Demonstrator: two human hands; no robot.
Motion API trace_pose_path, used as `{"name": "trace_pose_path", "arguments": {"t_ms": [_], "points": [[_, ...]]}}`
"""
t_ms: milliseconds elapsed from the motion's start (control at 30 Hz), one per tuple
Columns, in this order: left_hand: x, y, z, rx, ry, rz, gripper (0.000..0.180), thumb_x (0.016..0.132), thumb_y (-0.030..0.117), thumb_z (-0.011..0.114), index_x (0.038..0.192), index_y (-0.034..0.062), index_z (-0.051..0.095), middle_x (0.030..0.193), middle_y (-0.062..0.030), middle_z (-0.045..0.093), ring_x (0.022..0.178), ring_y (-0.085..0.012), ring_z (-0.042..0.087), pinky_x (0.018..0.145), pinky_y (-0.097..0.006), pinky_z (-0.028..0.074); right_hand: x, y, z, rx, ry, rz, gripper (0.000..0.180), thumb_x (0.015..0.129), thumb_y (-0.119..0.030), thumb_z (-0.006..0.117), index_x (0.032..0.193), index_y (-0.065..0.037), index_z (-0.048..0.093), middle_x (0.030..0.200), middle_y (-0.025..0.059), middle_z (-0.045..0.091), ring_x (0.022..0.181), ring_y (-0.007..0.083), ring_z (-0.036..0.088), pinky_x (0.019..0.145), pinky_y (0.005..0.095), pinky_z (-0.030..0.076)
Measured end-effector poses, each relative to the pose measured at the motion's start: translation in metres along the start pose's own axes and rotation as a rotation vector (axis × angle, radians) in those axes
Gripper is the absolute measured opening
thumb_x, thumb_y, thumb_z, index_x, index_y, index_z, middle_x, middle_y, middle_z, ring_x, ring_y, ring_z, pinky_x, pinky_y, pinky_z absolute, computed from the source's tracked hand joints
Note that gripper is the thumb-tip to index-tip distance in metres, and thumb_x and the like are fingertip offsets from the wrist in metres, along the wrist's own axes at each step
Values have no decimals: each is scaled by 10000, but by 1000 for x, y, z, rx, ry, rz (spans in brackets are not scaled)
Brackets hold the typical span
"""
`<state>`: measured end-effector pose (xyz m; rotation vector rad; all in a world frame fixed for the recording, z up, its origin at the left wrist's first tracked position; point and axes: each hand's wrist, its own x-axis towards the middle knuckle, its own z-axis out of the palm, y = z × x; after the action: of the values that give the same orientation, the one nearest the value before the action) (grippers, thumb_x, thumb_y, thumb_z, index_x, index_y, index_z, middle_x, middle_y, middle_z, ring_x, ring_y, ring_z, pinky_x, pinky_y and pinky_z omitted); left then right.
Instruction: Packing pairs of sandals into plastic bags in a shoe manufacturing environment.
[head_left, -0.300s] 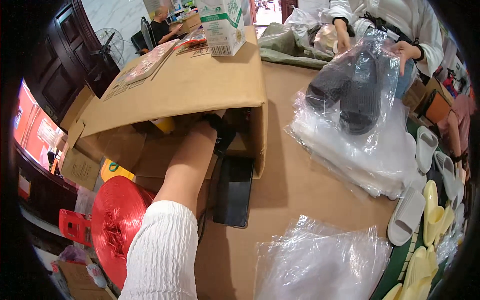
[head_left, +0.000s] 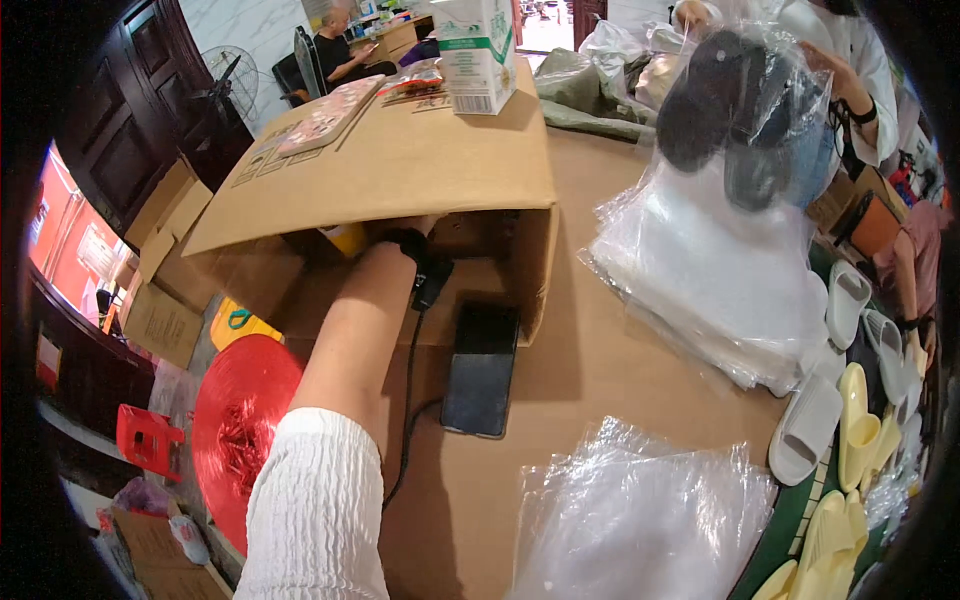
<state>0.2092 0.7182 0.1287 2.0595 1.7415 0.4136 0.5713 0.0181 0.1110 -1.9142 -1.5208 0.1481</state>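
My left arm, in a white ribbed sleeve, reaches into an open cardboard box (head_left: 400, 185) lying on its side. Only a bit of my left hand (head_left: 427, 224) shows beneath the box's upper edge; its fingers are hidden inside. A black band with a small black device (head_left: 430, 282) sits at my wrist, and a black cable (head_left: 408, 420) runs down from it. Beside my forearm a black phone (head_left: 480, 375) lies at the box's mouth. Something yellow (head_left: 347, 238) shows inside the box. My right hand is out of view.
Across the table a person in white holds dark slippers (head_left: 700, 100) in a clear bag above stacked plastic bags (head_left: 715, 265). More clear bags (head_left: 645, 520) lie nearer me. Grey slippers (head_left: 805, 430) and yellow slippers (head_left: 835, 535) line the right. A red twine roll (head_left: 245, 430) stands left; a carton (head_left: 478, 60) tops the box.
The other person has lifted the bagged slippers higher off the bag stack. My hand stays inside the box, the forearm slightly shifted. The whole view has moved a little.
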Motion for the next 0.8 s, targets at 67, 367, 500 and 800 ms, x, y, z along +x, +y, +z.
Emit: {"name": "trace_pose_path", "arguments": {"t_ms": [67, 367, 500, 800], "points": [[-33, -22, -5, -30, -27, -18, 421, 869, 361, 720, 1151, 66, 613, 1072, -145, 672, 940, -249, 681, 825, -391, 553, -1, -2, 2, 17, 56, -48, 40, 923, -41, 625, 885, -29, 632, 835, 117, 628, 639, 243, 482, 561, 352, 420], [-70, -4, 9, -656, -25, -76, 336, 844, 177, 772, 1087, 24, 599, 961, -106, 659, 768, -191, 679, 745, -303, 604, -8, 3, -4, 200, -56, 3, 72, 947, -28, 621, 1015, -13, 639, 765, 81, 601, 625, 207, 462, 558, 346, 376], [-74, 33, 20, -1694, 168, 39, 276, 971, 264, 629, 1146, 55, 589, 1004, -91, 635, 854, -182, 677, 635, -310, 608, 4, -6, -6, 69, 20, -103, 115, 950, -22, 619, 1065, -16, 629, 752, 72, 601, 576, 183, 459, 525, 322, 361], [-41, -20, 45, -1745, 465, -142, 261, 933, 360, 667, 1015, 121, 603, 831, -27, 575, 678, -142, 554, 530, -274, 465, 0, -1, -5, 183, -10, 5, 67, 931, 13, 606, 986, -21, 626, 738, 90, 611, 507, 190, 435, 501, 339, 360]]}}
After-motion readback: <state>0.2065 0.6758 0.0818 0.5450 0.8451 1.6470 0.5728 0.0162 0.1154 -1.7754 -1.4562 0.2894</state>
